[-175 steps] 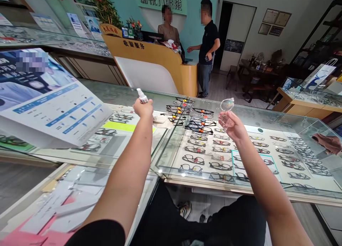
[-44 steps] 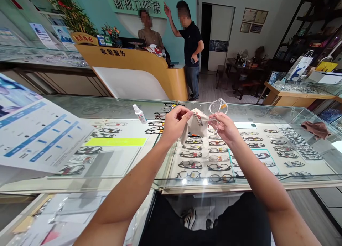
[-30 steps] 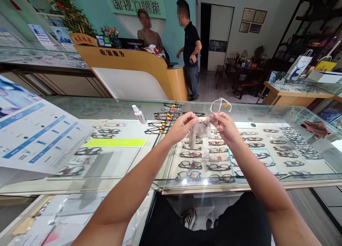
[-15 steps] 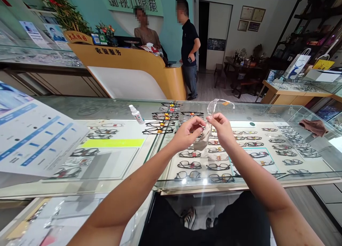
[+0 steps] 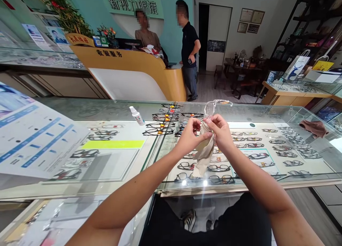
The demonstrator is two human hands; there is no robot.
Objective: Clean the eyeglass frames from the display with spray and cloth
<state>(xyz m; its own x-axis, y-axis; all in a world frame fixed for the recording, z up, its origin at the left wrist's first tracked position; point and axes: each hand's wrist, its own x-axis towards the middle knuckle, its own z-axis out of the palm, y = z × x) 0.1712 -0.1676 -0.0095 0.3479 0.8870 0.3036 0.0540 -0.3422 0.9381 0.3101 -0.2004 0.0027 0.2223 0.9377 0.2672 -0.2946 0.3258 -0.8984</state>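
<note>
Both my hands meet above the glass display counter (image 5: 267, 112). My right hand (image 5: 220, 132) pinches a pair of clear-framed glasses (image 5: 211, 106), whose lens sticks up above my fingers. My left hand (image 5: 191, 137) is closed on a beige cleaning cloth (image 5: 204, 155) pressed against the glasses; the cloth hangs down between my hands. A small white spray bottle (image 5: 136, 116) stands on the counter to the left of my hands.
Several black frames with orange tags (image 5: 162, 123) lie on the glass behind my hands. A large printed board (image 5: 34, 139) leans at the left. A brown cloth (image 5: 311, 127) lies at the far right. Two people (image 5: 190, 46) stand at a yellow reception desk (image 5: 133, 66).
My left hand put the spray bottle down and took up the cloth. Both hands then came together, and the cloth now hangs lower against the glasses.
</note>
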